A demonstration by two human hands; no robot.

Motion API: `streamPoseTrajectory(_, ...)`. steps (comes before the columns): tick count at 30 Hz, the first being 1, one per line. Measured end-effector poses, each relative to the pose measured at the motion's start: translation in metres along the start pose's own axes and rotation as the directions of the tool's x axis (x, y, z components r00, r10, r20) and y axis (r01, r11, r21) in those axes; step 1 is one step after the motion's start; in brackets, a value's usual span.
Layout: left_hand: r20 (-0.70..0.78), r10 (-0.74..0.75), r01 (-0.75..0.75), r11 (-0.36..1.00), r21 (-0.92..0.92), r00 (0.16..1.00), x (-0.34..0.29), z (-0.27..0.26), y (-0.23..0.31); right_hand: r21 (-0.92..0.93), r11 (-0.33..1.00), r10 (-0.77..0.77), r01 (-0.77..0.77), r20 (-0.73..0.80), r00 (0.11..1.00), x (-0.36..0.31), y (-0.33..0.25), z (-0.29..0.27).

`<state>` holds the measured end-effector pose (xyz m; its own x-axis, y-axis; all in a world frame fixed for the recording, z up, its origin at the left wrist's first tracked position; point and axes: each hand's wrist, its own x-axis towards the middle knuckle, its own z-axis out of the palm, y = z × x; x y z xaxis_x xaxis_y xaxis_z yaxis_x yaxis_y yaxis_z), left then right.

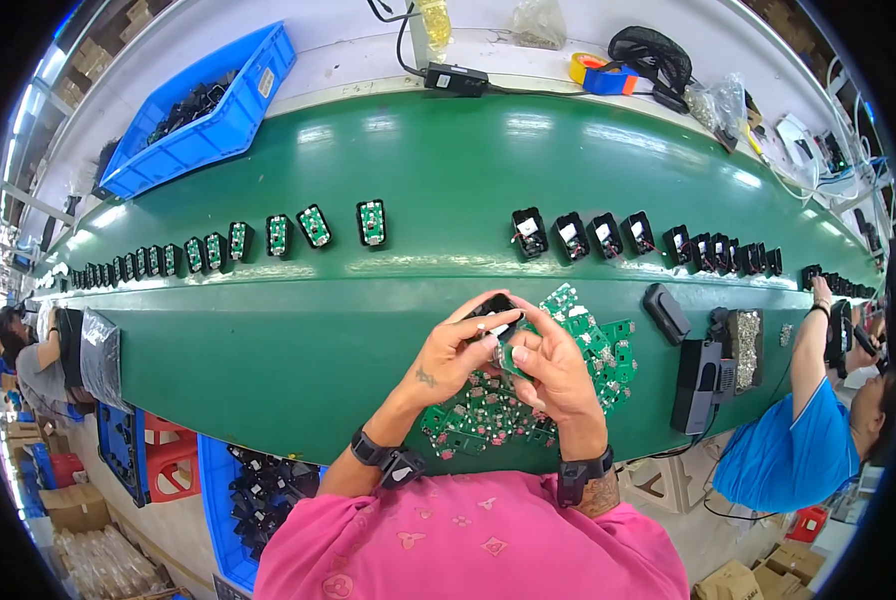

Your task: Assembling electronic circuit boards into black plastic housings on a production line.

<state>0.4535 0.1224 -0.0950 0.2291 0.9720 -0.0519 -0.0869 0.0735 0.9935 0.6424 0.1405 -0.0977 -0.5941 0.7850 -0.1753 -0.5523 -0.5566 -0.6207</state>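
Over one board pile [608,352], left grip [446,358] holds one casing [494,306]; right grip [566,380], one circuit [509,362].

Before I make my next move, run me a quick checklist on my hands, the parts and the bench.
1. Left hand on the black case: ok.
2. Right hand holding the green board: ok.
3. Board seated in the case: not ok, its visible part is outside.
4. Case interior clear: cannot tell, fingers cover much of it.
5. Loose boards nearby: ok, piled around the hands.
6. Row of open cases on the bench: ok, ahead and rightward.
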Motion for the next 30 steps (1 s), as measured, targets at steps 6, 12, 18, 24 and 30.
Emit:
streamPoseTrajectory(6, -0.081, -0.077, 0.085, 0.992, 0.095, 0.994, -0.01, 0.002, 0.0, -0.438, 0.878, -0.32, 0.192, -0.239, 0.917, -0.012, -0.004, 0.003)
streamPoseTrajectory(12, -0.008, -0.222, 0.22, 0.963, 0.152, 0.975, -0.016, 0.008, 0.013, -0.53, 0.807, -0.448, 0.261, -0.26, 0.856, -0.009, 0.001, 0.022)
streamPoseTrajectory(18, 0.077, -0.123, 0.101, 0.965, 0.241, 0.989, -0.017, 0.014, 0.013, -0.701, 0.677, -0.48, 0.225, -0.188, 0.857, -0.011, 0.005, 0.023)
streamPoseTrajectory(24, -0.021, -0.187, 0.187, 0.957, 0.221, 0.982, -0.015, 0.016, 0.018, -0.889, 0.17, -0.624, 0.425, 0.237, 0.745, -0.011, 0.001, 0.021)
streamPoseTrajectory(30, -0.038, -0.365, 0.365, 0.914, 0.176, 0.93, -0.013, 0.015, 0.017, -0.876, 0.153, -0.582, 0.458, 0.294, 0.758, -0.015, 0.003, 0.019)
